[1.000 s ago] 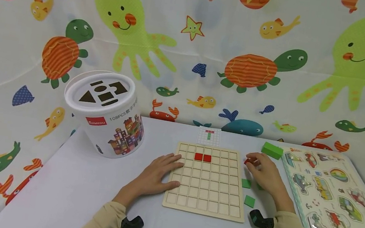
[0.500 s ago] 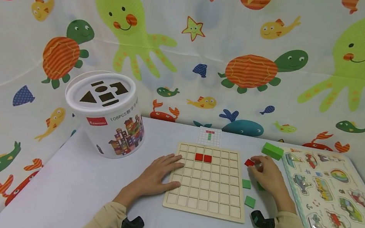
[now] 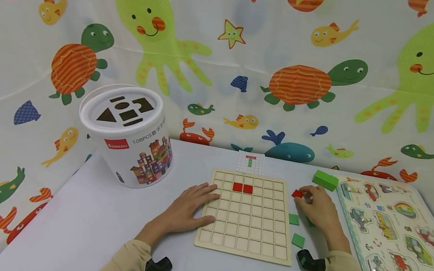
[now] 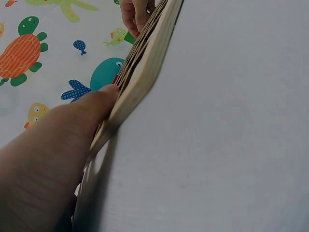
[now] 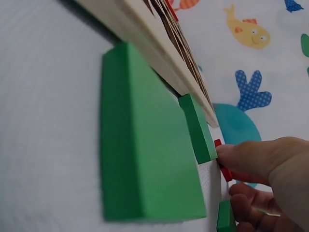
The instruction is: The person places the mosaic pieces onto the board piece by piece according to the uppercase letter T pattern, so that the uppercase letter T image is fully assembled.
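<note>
A wooden grid board (image 3: 248, 221) lies on the table, with two red square tiles (image 3: 248, 189) side by side near its top. My left hand (image 3: 190, 208) rests on the board's left edge, fingers spread; in the left wrist view the thumb (image 4: 96, 104) touches its rim. Right of the board, my right hand (image 3: 318, 209) pinches a small red tile (image 3: 297, 193). The right wrist view has the thumb against this red tile (image 5: 225, 169), with the index fingertip hidden. Green tiles lie nearby: one beside the board (image 3: 294, 219), one nearer (image 3: 298, 240), one partly under the hand (image 3: 310, 222).
A small card (image 3: 249, 163) with a red and green T on a grid lies behind the board. Further right are a green block (image 3: 325, 180) and a picture puzzle board (image 3: 398, 239). A white lidded bucket (image 3: 125, 136) stands at the left.
The right hand and its red tile have shifted slightly to the right, and more of the tile shows now. The left hand stays on the board.
</note>
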The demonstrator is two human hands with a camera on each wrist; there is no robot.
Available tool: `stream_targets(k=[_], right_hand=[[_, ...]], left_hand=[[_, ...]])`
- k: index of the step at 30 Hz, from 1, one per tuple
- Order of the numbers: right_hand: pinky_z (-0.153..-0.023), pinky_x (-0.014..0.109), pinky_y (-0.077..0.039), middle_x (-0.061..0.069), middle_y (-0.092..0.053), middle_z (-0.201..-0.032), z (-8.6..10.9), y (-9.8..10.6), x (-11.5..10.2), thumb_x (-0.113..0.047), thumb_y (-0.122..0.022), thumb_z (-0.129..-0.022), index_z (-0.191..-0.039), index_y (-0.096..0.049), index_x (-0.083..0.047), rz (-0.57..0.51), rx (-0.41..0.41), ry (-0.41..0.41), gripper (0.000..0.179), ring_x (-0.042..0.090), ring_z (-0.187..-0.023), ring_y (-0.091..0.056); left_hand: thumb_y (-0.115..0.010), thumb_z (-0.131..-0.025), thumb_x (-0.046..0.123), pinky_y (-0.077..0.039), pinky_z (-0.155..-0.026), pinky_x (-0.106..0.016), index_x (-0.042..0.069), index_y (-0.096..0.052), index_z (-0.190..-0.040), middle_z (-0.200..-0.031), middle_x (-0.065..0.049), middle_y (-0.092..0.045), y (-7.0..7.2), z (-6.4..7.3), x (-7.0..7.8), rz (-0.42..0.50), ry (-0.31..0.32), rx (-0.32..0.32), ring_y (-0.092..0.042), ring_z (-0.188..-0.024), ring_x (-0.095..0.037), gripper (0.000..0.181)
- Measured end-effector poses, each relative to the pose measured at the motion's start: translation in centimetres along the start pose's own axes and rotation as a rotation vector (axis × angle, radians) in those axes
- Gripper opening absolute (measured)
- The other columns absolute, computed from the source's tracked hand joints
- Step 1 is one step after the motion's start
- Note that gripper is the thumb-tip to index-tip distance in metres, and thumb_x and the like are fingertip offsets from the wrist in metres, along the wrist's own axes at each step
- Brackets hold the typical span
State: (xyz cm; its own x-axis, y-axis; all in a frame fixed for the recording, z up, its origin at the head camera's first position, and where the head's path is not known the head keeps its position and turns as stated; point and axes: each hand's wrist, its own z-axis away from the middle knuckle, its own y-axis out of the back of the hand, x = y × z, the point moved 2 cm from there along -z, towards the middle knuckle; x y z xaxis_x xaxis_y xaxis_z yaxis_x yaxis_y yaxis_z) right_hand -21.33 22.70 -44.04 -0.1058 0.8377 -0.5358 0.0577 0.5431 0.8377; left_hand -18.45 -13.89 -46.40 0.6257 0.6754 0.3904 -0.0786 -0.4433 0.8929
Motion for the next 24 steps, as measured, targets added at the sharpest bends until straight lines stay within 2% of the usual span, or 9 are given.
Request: stream_targets(k=[9, 16, 24], right_hand=[[-0.064, 0.032, -0.043, 0.017, -0.056, -0.096, 0.05, 0.17, -0.18, -0.021, -0.064, -0.087, -0.107, -0.062, 0.003, 0.017, 0.023, -0.025, 0.031, 0.026, -0.080, -0.055], [-0.064, 0.031, -0.047, 0.018, -0.059, -0.099, -0.16, 0.17, -0.10, -0.024, -0.061, -0.089, -0.109, -0.062, 0.001, -0.011, 0.030, -0.031, 0.032, 0.027, -0.084, -0.059], [-0.062, 0.028, -0.045, 0.018, -0.060, -0.104, -0.18, 0.02, -0.67, -0.025, -0.060, -0.090, -0.115, -0.061, 0.000, -0.042, 0.034, -0.018, 0.034, 0.026, -0.084, -0.058]], left_hand=[[-0.055, -0.090, 0.052, -0.024, -0.115, -0.051, 0.023, -0.045, -0.141, -0.154, -0.001, -0.032, 0.01, -0.06, 0.03, -0.012, -0.008, 0.001, -0.027, -0.143, -0.028, 0.060], [-0.055, -0.090, 0.052, -0.023, -0.115, -0.050, 0.023, -0.045, -0.141, -0.154, -0.001, -0.032, 0.01, -0.06, 0.00, -0.011, -0.010, 0.002, -0.026, -0.143, -0.027, 0.059], [-0.054, -0.090, 0.054, -0.022, -0.116, -0.049, 0.025, -0.045, -0.141, -0.155, 0.001, -0.031, -0.05, -0.03, -0.11, -0.003, -0.004, -0.004, -0.026, -0.144, -0.026, 0.059]])
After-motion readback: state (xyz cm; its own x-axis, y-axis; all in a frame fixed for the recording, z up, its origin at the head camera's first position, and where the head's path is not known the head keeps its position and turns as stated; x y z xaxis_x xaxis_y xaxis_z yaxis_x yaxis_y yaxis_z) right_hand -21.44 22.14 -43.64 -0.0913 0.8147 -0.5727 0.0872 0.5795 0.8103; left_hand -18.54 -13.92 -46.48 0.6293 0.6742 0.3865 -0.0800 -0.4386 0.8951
